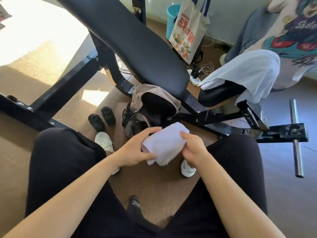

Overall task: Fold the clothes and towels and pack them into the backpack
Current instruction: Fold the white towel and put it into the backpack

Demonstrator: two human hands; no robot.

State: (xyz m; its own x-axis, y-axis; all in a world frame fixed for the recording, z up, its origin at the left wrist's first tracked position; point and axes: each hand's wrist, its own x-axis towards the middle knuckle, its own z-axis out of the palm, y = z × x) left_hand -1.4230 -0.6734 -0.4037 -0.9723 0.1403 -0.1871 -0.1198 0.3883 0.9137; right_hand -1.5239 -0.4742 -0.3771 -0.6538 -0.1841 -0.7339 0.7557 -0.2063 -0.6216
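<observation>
Evidently the folded towel (164, 145) is gripped, fingers curled round it, by left hand (137, 150) and right hand (192, 148) so folds hold; the backpack (139, 98) is stood open below the weight bench (137, 48) end.

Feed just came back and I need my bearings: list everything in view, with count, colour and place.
folded towel: one, white, held in both hands between the knees
backpack: one, grey-brown, open, on the floor by the bench
second towel: one, white, draped over the bench's seat pad
printed T-shirt: one, cream, top right
blue-grey garment: one, left of the T-shirt
weight bench: one, black, centre
bottles: two, black, floor left of the backpack
tote bag: one, beige, behind the bench
bucket: one, light blue, behind the tote bag
steel bar: one, silver, through the bench's foot, right
shoes: two, white, on the person's feet
left hand: one, grips the folded towel's left end
right hand: one, fingers pinch its right side
</observation>
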